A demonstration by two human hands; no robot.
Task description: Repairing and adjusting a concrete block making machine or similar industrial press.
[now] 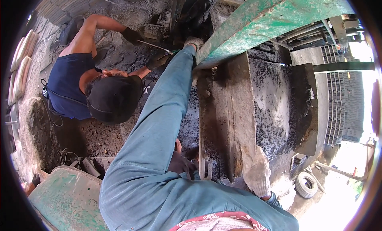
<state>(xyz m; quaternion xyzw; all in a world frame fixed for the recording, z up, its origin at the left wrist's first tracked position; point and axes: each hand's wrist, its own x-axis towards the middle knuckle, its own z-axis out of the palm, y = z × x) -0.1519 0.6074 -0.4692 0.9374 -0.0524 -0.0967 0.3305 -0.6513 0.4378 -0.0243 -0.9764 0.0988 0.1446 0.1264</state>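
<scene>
My left hand (193, 44), in a pale glove at the end of my teal sleeve, reaches far forward beside a green-painted beam (242, 28); its fingers are partly hidden. My right hand (256, 171), in a whitish knit glove, lies against the edge of a rough concrete-like ledge (234, 119), fingers extended. Left of my arm, a crouching co-worker (65, 83) in a navy tank top and black cap holds a thin metal rod (153, 45) with dark gloved hands near my left hand. Soot and black granules coat the surfaces around us.
A worn green metal panel (63, 195) is at lower left beside a rough block (34, 139). Stacked sacks (22, 63) line the far left. At right are a dark-stained plate (302, 115), a tall metal rack (334, 95), a tyre (306, 185) and bright daylight.
</scene>
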